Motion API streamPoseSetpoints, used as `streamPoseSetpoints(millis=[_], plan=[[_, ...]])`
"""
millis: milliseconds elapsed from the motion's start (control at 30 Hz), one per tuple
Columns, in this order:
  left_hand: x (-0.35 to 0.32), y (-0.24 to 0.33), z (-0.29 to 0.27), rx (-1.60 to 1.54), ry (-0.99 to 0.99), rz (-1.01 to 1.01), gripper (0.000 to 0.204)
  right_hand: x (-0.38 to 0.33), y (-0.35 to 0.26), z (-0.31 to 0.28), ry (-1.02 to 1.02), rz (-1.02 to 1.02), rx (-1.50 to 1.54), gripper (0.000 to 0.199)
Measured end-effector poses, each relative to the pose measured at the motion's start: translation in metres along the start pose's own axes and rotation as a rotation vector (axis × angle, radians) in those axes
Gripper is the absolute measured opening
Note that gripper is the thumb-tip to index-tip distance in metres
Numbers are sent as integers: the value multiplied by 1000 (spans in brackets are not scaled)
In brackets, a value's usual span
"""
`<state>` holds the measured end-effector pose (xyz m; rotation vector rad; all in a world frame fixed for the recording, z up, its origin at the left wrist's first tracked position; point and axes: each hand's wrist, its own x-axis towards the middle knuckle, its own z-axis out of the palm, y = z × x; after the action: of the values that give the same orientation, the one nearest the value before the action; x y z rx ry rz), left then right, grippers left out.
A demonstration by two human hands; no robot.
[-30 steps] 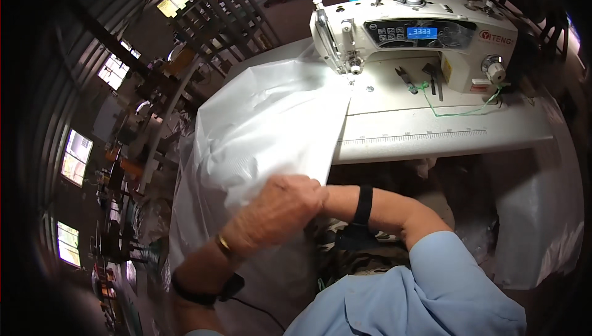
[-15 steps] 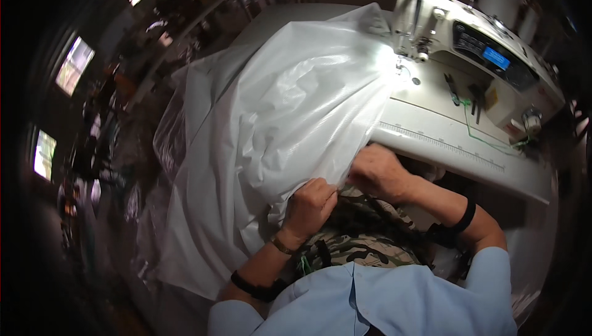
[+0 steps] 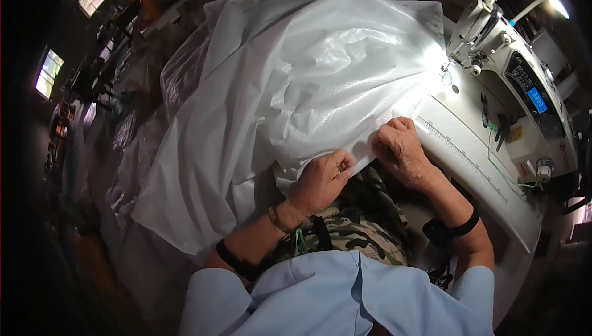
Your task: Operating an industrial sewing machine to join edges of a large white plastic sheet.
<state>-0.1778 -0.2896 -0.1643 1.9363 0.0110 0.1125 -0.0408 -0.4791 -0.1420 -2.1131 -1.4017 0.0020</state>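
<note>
A large sheet of glossy white woven plastic (image 3: pixel 308 83) spreads in folds over the table, its far right part under the needle end of a sewing machine (image 3: pixel 524 65). Along the sheet's near edge, my left hand (image 3: pixel 322 182) is closed, thumb and fingers pinching the material. My right hand (image 3: pixel 404 154), a little farther and to the right, has curled fingers gripping the same edge near the table's ruler marking (image 3: pixel 459 154). Both fingertips are partly hidden. A bright lamp spot falls on the sheet by the needle.
Black thread snips (image 3: pixel 485 111) and a green thread (image 3: pixel 491 157) lie on the white machine table (image 3: pixel 453 105), right of the needle. A small lamp (image 3: pixel 557 6) glows behind the machine. My camouflage-covered lap (image 3: pixel 364 225) is below the sheet edge. Clear plastic (image 3: pixel 132 145) hangs at left.
The view has turned, so the machine sits farther right. My hands, formerly close together at the sheet's edge, are now farther apart, and the right one has moved up along it.
</note>
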Motion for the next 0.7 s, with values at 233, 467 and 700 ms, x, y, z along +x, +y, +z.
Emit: streamPoseSetpoints(millis=[233,467,700], plan=[[-4,-3,7,48,30,107,19,3,-8,-4,-43,-1,-83,13],[-3,-10,13,87,95,206,23,2,-11,-10,-104,-39,-137,17],[4,-13,22,128,246,314,25,0,-7,-8,-119,-69,-113,19]])
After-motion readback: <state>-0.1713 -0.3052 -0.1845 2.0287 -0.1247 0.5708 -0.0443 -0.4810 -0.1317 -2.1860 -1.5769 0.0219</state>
